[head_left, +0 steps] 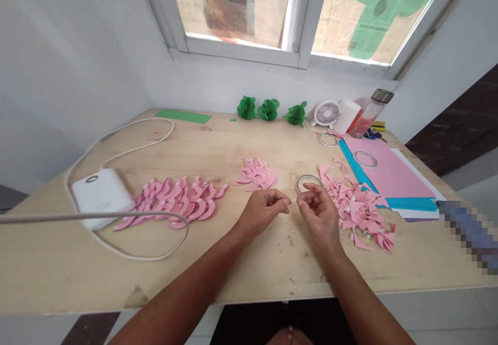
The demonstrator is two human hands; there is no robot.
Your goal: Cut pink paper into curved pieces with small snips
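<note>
My left hand (265,210) is pinched, thumb against forefinger, over the middle of the wooden table. Facing it, my right hand (319,212) also pinches, its fingertips a short gap from the left ones. Whatever small thing lies between the fingers is too tiny to make out. Just behind the right hand lies a roll of narrow tape (299,183). Beyond my left hand is a small pile of curved pink paper pieces (257,174). Overlapping pink paper petals (182,199) spread out farther left. Pink paper scraps (361,212) are heaped beside my right hand.
A white power bank (101,194) with a looping cable sits at left. Green paper balls (268,110), a small fan (327,113) and a glass bottle (369,114) stand along the back. Pink sheets (397,176) lie at right, near a blurred patch.
</note>
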